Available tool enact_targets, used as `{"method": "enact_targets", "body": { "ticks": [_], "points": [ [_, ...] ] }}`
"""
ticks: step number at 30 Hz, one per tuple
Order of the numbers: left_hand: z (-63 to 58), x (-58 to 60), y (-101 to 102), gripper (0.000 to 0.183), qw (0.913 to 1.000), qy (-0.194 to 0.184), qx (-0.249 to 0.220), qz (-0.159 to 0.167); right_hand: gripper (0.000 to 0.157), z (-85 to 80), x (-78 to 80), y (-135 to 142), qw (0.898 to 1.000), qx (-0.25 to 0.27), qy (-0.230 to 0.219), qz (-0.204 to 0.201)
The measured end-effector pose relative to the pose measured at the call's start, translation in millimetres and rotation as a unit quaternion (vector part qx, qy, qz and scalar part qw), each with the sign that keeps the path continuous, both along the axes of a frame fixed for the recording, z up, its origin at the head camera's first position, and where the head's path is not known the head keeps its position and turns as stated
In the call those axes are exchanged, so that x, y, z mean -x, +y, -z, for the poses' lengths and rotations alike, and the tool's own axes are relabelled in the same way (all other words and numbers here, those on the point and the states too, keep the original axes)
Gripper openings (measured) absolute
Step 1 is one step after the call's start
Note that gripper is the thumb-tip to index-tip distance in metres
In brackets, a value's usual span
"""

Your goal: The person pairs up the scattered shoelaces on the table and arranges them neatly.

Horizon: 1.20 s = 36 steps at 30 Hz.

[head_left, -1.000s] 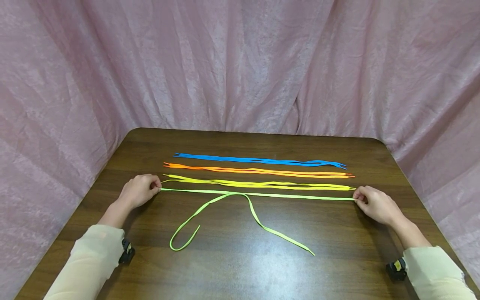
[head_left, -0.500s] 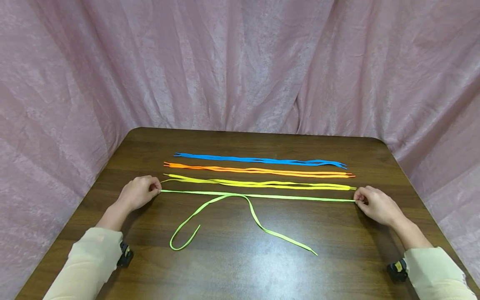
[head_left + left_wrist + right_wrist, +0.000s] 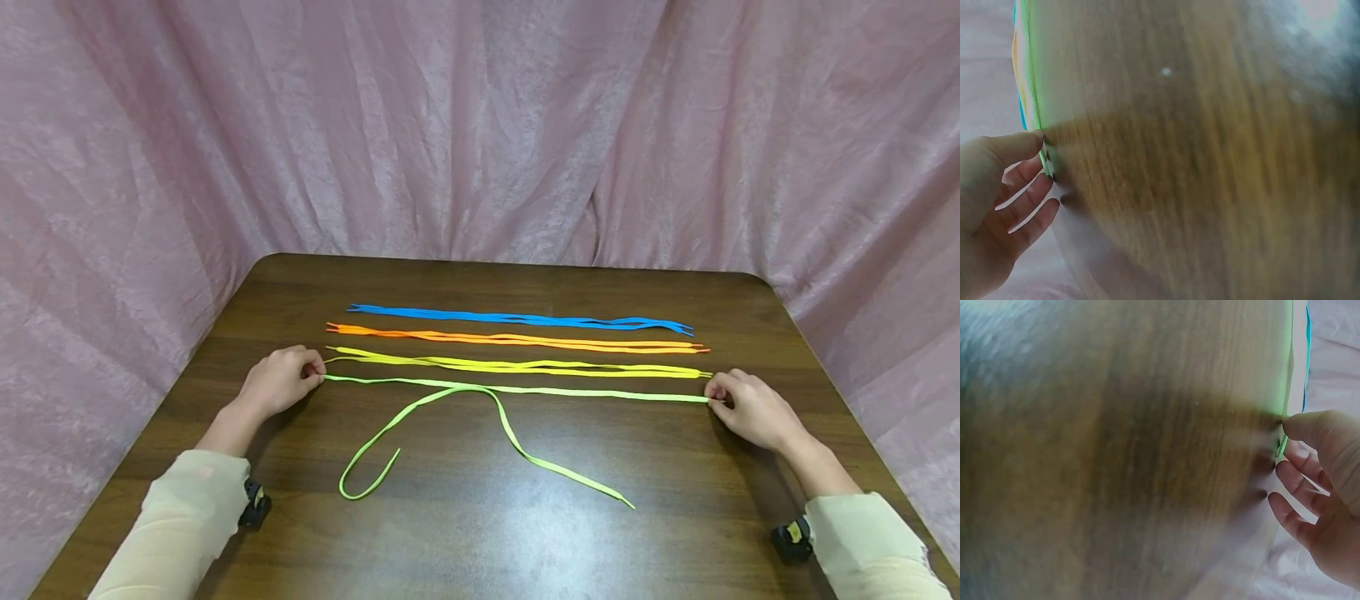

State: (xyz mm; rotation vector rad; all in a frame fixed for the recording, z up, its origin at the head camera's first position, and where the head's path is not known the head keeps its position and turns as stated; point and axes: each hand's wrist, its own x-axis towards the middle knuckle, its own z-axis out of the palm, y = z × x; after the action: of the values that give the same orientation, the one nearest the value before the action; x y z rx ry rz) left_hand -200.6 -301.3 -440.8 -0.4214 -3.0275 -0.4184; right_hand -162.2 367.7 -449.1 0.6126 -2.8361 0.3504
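A light green shoelace [image 3: 562,391] stretches sideways across the table, nearly straight. My left hand [image 3: 276,382] pinches its left end between thumb and finger, and my right hand [image 3: 756,410] pinches the right end. The left wrist view shows the green lace [image 3: 1032,81] passing under the thumb, its tip sticking out below. In the right wrist view the lace's tip [image 3: 1282,447] likewise shows past the thumb. A second green shoelace [image 3: 517,440] lies loosely curved nearer to me, its arch meeting the straight one. Just beyond lie yellow shoelaces [image 3: 525,367], close to both hands.
Orange shoelaces [image 3: 517,339] lie in a row behind the yellow ones, and blue shoelaces [image 3: 517,318] farther back. All rest on a brown wooden table [image 3: 480,550]. A pink curtain [image 3: 480,133] hangs behind and at the sides.
Both hands keep their pinch on the green lace, with only slight shifts. The stretched lace was pulled tight half a second ago and now looks a little slacker, its left end slightly farther back.
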Motion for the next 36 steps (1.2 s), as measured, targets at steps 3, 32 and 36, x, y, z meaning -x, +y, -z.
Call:
{"method": "enact_targets", "body": {
  "ticks": [3,32,36],
  "points": [
    [-2.1,-0.3,0,0.005,0.9999,-0.012,-0.001,0.001,0.022,-0.8,-0.3,0,1.000,0.000,-0.007,0.002],
    [-18.1,-28.8,7,0.041,0.9997,-0.017,0.011,0.011,0.036,-11.2,-12.5,-31,0.999,-0.011,0.035,-0.037],
    [-20.7,-33.7,16,0.041,0.9997,-0.003,0.014,0.019,0.037,-12.4,-15.3,-41,0.998,-0.012,0.044,-0.048]
  ]
}}
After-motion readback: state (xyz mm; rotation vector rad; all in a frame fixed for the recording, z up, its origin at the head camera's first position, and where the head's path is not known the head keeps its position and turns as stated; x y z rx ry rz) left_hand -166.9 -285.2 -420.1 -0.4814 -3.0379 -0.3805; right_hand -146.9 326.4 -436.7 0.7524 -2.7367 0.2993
